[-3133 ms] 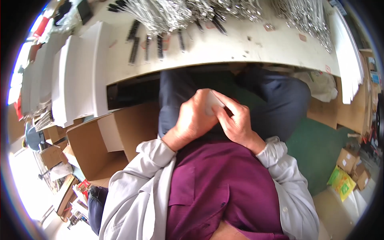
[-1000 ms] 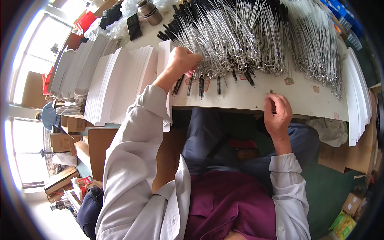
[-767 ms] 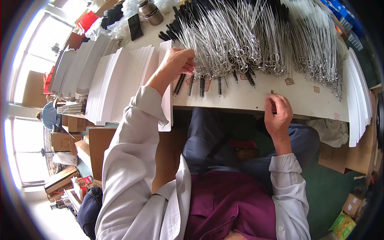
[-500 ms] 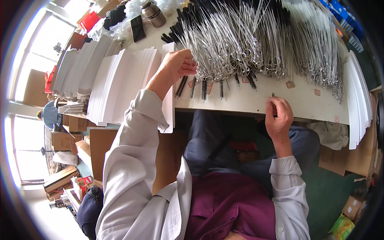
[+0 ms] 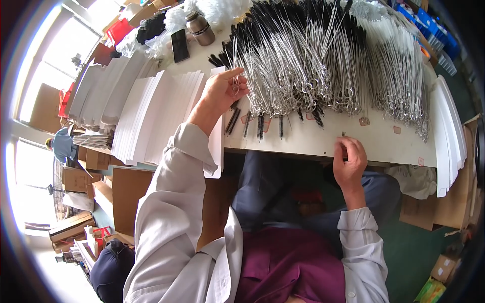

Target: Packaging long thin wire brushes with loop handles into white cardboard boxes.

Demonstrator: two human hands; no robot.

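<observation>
My left hand (image 5: 220,93) is closed at the left end of a big pile of wire-handled cleaning brushes (image 5: 298,70). A ring-ended brush wire (image 5: 235,88) shows at its fingertips, with the thin wire running up from them. The pile has black bristles at the far side and shiny ring ends toward me. At the table's front edge, my right hand (image 5: 350,157) has its fingers curled together. A tiny dark tip shows above them, but what they hold is hidden. Several short black bristle ends (image 5: 260,127) stick out from under the pile.
White folded cardboard pieces (image 5: 146,111) stand in rows at the left, with a long white strip (image 5: 216,146) beside my left forearm. A metal flask (image 5: 200,29) and a dark phone (image 5: 179,45) lie farther back. Clear-tipped brushes (image 5: 396,76) and white card strips (image 5: 447,136) are at the right.
The whole view has shifted slightly, with the table lower in the picture. My left hand has turned a little, and the brush ring now shows against its fingers. My right hand stays nearly still.
</observation>
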